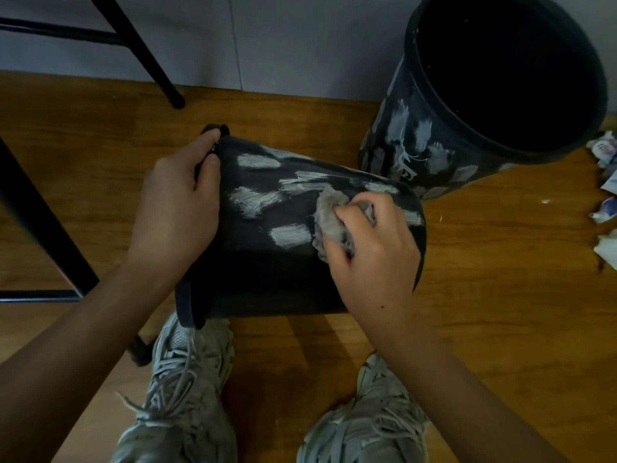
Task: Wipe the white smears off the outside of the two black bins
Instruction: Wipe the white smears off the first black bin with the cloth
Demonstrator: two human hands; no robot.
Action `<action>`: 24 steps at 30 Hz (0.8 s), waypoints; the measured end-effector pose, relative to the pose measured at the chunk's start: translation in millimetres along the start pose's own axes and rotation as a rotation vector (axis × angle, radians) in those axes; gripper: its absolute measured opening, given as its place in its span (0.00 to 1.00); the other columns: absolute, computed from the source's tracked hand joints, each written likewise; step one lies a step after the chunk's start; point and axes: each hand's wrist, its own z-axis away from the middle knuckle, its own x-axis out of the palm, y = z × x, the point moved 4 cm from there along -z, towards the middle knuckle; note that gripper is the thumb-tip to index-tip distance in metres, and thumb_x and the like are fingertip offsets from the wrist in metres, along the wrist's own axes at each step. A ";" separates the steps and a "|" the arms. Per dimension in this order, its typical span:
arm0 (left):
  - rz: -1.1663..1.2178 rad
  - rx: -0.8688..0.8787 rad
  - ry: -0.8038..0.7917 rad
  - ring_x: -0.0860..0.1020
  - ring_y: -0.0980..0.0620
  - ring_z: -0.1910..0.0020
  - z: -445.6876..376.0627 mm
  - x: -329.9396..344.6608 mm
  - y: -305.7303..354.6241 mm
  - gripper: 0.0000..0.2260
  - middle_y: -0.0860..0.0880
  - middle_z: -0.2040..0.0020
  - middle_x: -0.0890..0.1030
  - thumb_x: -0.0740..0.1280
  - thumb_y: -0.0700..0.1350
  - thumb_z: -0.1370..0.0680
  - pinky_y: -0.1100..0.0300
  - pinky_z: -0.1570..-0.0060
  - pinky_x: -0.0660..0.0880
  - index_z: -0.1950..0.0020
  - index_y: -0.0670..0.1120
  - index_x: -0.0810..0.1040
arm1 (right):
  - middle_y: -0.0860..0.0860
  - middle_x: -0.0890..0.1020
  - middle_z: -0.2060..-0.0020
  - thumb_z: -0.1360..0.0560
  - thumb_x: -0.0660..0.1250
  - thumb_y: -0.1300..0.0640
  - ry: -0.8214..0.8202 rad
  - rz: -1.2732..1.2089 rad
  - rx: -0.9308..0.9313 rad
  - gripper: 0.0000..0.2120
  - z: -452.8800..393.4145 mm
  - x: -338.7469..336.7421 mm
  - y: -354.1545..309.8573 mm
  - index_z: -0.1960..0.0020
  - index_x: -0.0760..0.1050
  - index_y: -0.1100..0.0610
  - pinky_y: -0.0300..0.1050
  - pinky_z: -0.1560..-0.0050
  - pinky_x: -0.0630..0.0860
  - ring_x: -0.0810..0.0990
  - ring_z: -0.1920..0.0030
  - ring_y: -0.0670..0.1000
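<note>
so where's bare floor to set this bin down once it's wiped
Bare wood floor lies left of the held bin, between the chair leg and the black frame. Another patch sits right of it, below the upright bin. The far right is crowded with crumpled scraps.

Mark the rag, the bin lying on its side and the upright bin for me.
rag (329, 213), head view: grey wad left of the right hand's fingers.
lying bin (260, 262), head view: bare black side wall.
upright bin (405, 142), head view: smeared outer wall below the rim.
</note>
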 end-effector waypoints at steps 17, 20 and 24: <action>-0.005 0.008 0.004 0.65 0.74 0.47 1.8 1.5 1.8 0.18 0.58 0.40 0.70 0.56 0.43 0.17 0.87 0.56 0.61 0.27 0.45 0.68 | 0.55 0.77 0.48 0.25 0.64 0.52 -0.127 0.027 0.075 0.12 1.1 -8.3 25.5 0.47 0.79 0.58 0.39 0.59 0.67 0.76 0.53 0.53; -0.024 0.017 0.003 0.65 0.73 0.47 1.9 1.3 2.2 0.17 0.58 0.40 0.70 0.56 0.43 0.17 0.87 0.56 0.60 0.27 0.45 0.68 | 0.57 0.77 0.50 0.25 0.65 0.53 -0.077 0.035 0.136 0.11 12.5 -17.3 42.4 0.50 0.79 0.60 0.37 0.60 0.63 0.76 0.55 0.53; -0.018 0.007 0.005 0.66 0.71 0.46 3.4 1.1 1.6 0.18 0.59 0.40 0.71 0.56 0.44 0.16 0.86 0.55 0.62 0.27 0.47 0.68 | 0.57 0.78 0.50 0.25 0.63 0.52 -0.088 0.047 0.082 0.12 2.3 -12.5 28.0 0.50 0.79 0.60 0.40 0.58 0.65 0.76 0.55 0.54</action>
